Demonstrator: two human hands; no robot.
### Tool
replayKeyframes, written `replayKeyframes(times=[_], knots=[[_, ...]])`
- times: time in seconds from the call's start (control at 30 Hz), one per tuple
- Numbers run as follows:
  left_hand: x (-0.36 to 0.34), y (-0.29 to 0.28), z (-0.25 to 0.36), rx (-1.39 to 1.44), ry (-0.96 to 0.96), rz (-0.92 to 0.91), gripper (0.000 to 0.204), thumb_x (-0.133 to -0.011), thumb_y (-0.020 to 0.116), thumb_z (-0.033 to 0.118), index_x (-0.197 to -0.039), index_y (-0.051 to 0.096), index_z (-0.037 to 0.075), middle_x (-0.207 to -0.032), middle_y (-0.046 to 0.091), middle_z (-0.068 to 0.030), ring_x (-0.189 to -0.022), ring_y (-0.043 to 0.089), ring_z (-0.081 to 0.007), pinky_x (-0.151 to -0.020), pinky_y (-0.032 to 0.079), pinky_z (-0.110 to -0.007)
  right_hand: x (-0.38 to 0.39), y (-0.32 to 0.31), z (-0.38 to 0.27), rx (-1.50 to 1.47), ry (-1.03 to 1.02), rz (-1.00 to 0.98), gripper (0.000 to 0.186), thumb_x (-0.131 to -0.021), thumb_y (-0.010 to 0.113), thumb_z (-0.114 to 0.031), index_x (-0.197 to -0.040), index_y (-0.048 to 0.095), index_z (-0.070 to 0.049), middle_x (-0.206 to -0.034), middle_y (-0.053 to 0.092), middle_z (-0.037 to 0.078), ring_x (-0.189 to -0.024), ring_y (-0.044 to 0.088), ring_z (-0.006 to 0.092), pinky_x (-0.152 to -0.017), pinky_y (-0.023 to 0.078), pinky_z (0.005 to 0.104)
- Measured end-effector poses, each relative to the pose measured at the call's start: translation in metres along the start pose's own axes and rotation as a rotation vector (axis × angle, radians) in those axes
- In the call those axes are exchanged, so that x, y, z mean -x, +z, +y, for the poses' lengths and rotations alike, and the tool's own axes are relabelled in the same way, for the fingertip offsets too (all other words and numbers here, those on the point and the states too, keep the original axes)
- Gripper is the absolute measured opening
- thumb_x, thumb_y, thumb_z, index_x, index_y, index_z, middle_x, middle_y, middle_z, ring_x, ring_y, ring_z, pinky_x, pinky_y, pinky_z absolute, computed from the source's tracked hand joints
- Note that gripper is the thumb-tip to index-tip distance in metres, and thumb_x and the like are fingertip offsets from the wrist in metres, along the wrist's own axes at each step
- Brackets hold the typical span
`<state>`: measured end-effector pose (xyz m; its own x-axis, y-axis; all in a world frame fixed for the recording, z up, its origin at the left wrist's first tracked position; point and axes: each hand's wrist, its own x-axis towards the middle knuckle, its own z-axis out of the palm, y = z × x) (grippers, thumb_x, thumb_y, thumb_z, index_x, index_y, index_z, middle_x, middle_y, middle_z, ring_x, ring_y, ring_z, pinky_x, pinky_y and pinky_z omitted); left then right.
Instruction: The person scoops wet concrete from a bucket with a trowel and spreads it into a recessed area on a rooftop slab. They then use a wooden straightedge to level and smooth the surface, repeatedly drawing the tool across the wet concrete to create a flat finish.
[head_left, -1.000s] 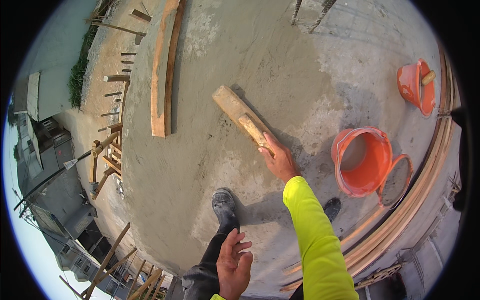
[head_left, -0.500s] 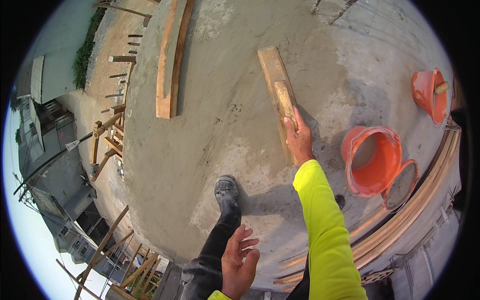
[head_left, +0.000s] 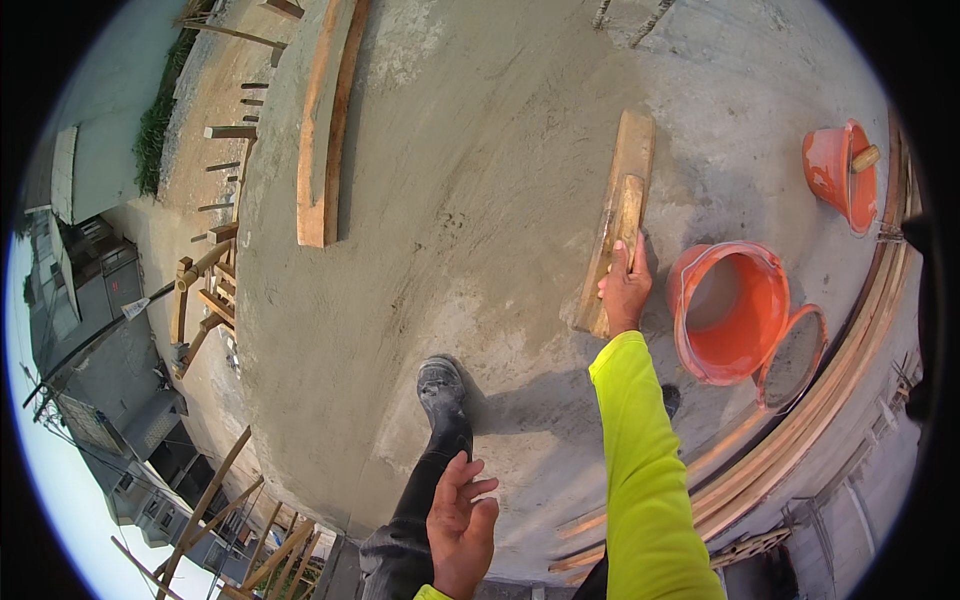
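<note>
wood float (head_left: pixel 627 207), long axis fwd/slightly r., tilt unclear

A damp concrete slab (head_left: pixel 480 250) carries a long timber board (head_left: pixel 311 140), my wooden float (head_left: pixel 629 200), my dusty boot (head_left: pixel 441 395), a near orange bucket (head_left: pixel 745 335) and a farther orange bucket (head_left: pixel 826 172); lumber strips (head_left: pixel 800 440) at the view's right edge seemingly rest there too.

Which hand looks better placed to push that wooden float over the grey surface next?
Probably the right hand: it grips the handle of the wooden float. The left hand is empty, its fingers loosely bent, near the picture's lower edge and well away from the float.
</note>
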<state>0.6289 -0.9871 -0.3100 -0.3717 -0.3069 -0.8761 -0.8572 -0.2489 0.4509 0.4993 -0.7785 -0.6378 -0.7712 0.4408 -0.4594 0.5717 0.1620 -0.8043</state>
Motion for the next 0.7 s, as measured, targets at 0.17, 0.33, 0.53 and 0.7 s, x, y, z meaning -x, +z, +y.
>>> replayKeyframes(times=[0.17, 0.33, 0.53, 0.7], knots=[[-0.011, -0.005, -0.018, -0.078, 0.234, 0.014, 0.058, -0.095, 0.061, 0.008, -0.15, 0.044, -0.001, -0.134, 0.058, -0.0155, -0.106, 0.066, -0.0205, -0.085, 0.055, -0.03, 0.156, -0.012, -0.018, 0.079, 0.356, -0.052, 0.056, -0.099, 0.066, -0.021, -0.149, 0.049, -0.002, -0.109, 0.073, 0.015, -0.084, 0.067, 0.0121, -0.071, 0.056, 0.0293], [-0.007, -0.024, -0.05, -0.328, 0.399, 0.147, 0.055, -0.093, 0.063, 0.007, -0.145, 0.048, -0.001, -0.123, 0.062, -0.0146, -0.094, 0.067, -0.0174, -0.078, 0.054, -0.028, 0.303, -0.082, -0.109, -0.12, 0.744, -0.461, 0.062, -0.1, 0.065, -0.034, -0.154, 0.046, -0.012, -0.081, 0.06, 0.002, -0.056, 0.058, 0.0096, -0.052, 0.051, 0.027], [0.041, -0.041, -0.048, -0.586, 0.576, 0.025, 0.058, -0.088, 0.061, 0.004, -0.144, 0.048, -0.002, -0.119, 0.064, -0.0188, -0.088, 0.068, -0.0222, -0.079, 0.056, -0.034, 0.275, -0.258, -0.21, -0.272, 0.662, -0.577, 0.067, -0.1, 0.068, -0.019, -0.157, 0.037, -0.006, -0.092, 0.062, 0.002, -0.066, 0.061, 0.0089, -0.057, 0.052, 0.0273], [0.093, -0.041, 0.002, -0.819, 0.543, 0.034, 0.06, -0.086, 0.063, 0.011, -0.143, 0.049, -0.002, -0.119, 0.067, -0.0205, -0.091, 0.07, -0.028, -0.082, 0.057, -0.038, 0.28, -0.434, -0.223, -0.083, 0.527, -0.213, 0.058, -0.095, 0.07, -0.017, -0.145, 0.047, -0.001, -0.088, 0.066, 0.005, -0.055, 0.059, 0.0107, -0.053, 0.051, 0.0287]])
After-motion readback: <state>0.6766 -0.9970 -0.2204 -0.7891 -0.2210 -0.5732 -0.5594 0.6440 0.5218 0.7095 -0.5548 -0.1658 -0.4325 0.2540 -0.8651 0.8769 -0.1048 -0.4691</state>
